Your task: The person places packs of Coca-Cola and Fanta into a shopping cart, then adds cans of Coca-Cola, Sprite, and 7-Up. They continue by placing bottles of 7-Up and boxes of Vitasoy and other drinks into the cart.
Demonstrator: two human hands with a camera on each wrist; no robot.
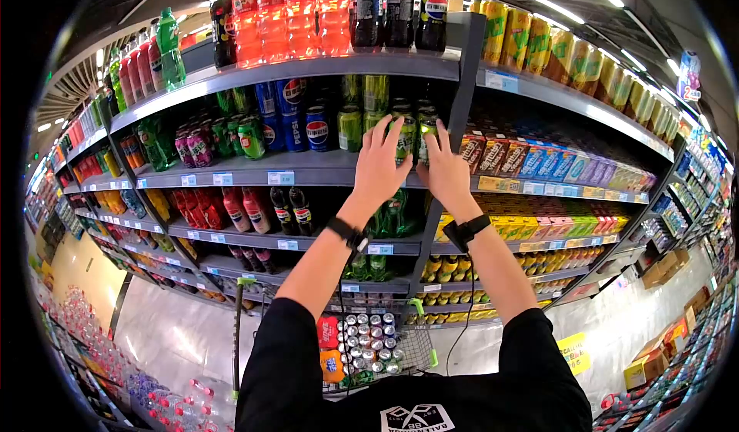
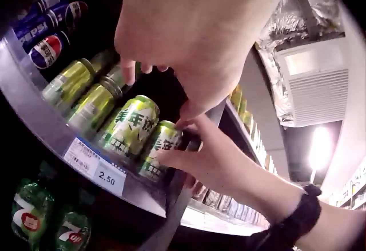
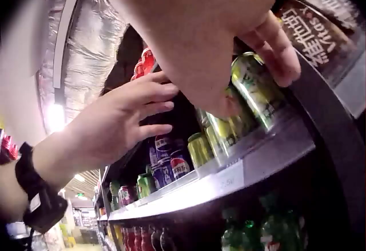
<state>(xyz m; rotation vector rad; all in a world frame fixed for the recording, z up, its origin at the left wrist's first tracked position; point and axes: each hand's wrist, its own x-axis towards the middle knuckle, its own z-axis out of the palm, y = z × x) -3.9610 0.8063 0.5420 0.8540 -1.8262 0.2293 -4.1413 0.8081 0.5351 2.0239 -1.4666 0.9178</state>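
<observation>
Green-and-yellow drink cans [image 1: 349, 128] stand in a row on the middle shelf [image 1: 323, 166]. My right hand [image 1: 449, 174] is at the row's right end, by the shelf post. Its thumb and fingers pinch the end can [image 2: 159, 151] from both sides, as the right wrist view also shows. That can stands upright on the shelf, beside another green can [image 2: 132, 124]. My left hand [image 1: 381, 166] reaches over the same row with spread, mostly straight fingers [image 3: 154, 107] and holds nothing. In the left wrist view its fingertips hang above and behind the front cans.
Blue Pepsi cans [image 1: 317, 128] stand left of the green ones. Drink cartons [image 1: 531, 159] fill the shelf past the grey post [image 1: 460, 85]. Red and dark bottles [image 1: 304, 16] line the shelf above. A cart [image 1: 419, 347] below holds packs of cans [image 1: 369, 343].
</observation>
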